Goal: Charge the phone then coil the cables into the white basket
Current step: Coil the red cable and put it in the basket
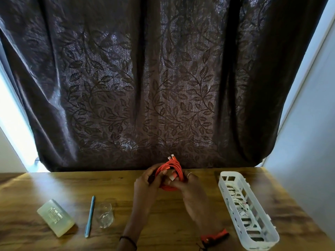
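Observation:
A red cable is wound into a coil and held upright above the wooden table, its two silver plug ends sticking up at the top. My left hand grips the coil's left side. My right hand holds its right side and lower loops, with a white plug between the fingers. The long white basket lies on the table to the right, and a coiled white cable rests inside it. No phone is visible.
On the table's left lie a pale translucent box, a blue pen and a clear glass. A red and black object sits by my right wrist. A dark leaf-patterned curtain hangs behind the table.

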Demonstrator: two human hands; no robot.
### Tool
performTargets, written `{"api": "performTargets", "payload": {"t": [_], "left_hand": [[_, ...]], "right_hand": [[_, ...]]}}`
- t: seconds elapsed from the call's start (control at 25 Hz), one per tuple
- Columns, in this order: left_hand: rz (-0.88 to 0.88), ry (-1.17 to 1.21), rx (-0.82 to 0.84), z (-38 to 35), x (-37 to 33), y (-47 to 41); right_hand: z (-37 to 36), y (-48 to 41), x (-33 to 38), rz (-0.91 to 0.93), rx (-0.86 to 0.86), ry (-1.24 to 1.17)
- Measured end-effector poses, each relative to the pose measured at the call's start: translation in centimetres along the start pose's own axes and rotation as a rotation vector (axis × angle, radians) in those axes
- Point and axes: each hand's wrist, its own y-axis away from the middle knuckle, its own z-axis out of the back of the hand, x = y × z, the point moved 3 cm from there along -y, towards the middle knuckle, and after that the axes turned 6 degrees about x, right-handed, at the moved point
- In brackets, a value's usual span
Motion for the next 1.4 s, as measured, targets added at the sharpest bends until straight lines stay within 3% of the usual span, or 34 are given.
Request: {"api": "performTargets", "payload": {"t": [0.24, 0.4, 0.48, 0.64, 0.72, 0.92, 1.08, 1.2, 1.28, 1.4], "left_hand": [[0.043, 0.039, 0.089, 0.1, -0.2, 0.1], [0.142, 0.141, 0.059, 0.1, 0.2, 0.3], [0.240, 0.323, 0.076, -0.3, 0.0, 0.7], [0.374, 0.824, 0.222, -0.8, -0.6, 1.2], [0.379, 0.940, 0.294, -0.7, -0.8, 1.0], [0.367, 0.963, 0.263, -0.5, 0.7, 1.0], [0.370, 1.127, 0.258, -0.2, 2.2, 1.1], [0.385, 1.183, 0.283, -0.3, 2.2, 1.3], [0.421, 1.190, 0.301, -0.5, 2.2, 1.3], [0.511, 1.081, 0.368, -0.2, 2.4, 1.2]], "right_hand": [[0.2, 0.3, 1.3, 0.132, -0.157, 0.457], [0.6, 0.5, 0.8, 0.565, -0.391, 0.772], [0.5, 0.7, 0.7, 0.778, -0.452, 0.985], [0.6, 1.2, 1.3, 0.859, -0.530, 1.108], [0.6, 1.1, 1.5, 0.792, -0.520, 1.077], [2.1, 0.1, 1.9, 0.292, -0.278, 0.664], [3.4, -0.6, 2.2, 0.053, -0.004, 0.039], [3.4, -0.8, 2.2, -0.056, 0.085, -0.243], [3.5, -1.1, 1.8, -0.070, 0.069, -0.293], [3.5, -1.1, 0.9, -0.061, 0.026, -0.066]]}}
